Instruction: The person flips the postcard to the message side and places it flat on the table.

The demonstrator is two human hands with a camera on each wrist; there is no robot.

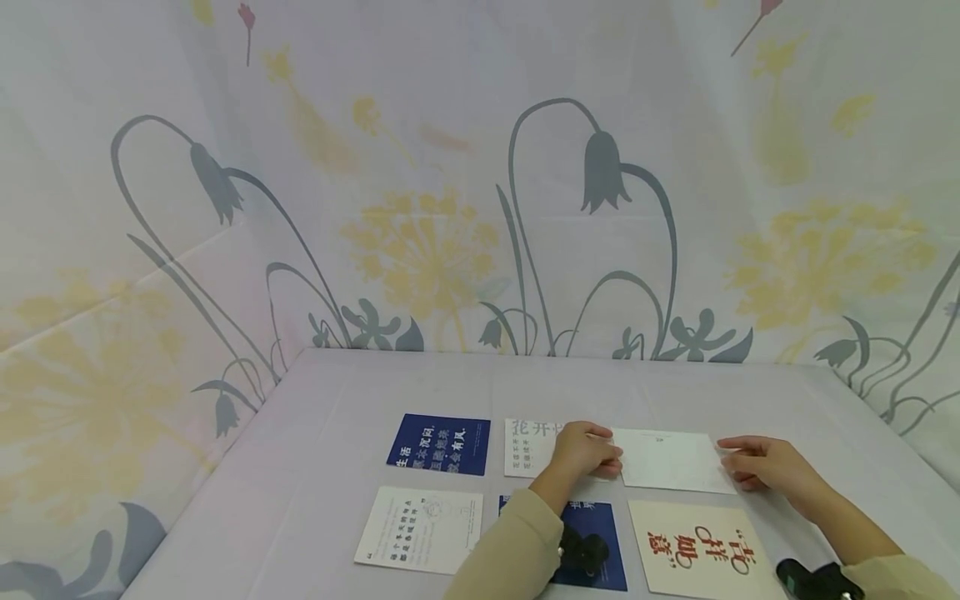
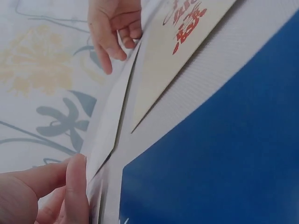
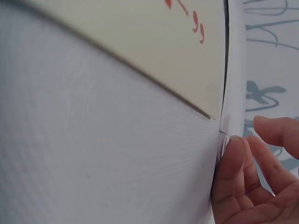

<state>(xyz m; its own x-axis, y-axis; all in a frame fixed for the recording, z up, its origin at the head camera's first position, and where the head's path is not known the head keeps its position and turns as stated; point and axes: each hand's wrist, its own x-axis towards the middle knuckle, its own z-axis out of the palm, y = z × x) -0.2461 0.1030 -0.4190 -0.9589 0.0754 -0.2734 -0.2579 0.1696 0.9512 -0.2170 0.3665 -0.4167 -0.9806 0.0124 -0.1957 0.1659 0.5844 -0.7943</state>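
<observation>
In the head view a nearly blank white card lies flat in the back row, between the two hands. Next to its left edge is my left hand, fingers loosely bent; it partly covers a white card with grey lettering. At the opposite edge, the fingertips of my right hand rest by the right corner. The right wrist view has that hand's thumb apart from the fingers, which meet the card's edge. The left wrist view puts the left thumb and fingers right by the card's near end.
A dark blue card lies at back left. The front row has a white printed card, a blue card partly behind the left sleeve, and a cream card with red lettering. A flowered cloth hangs behind the table.
</observation>
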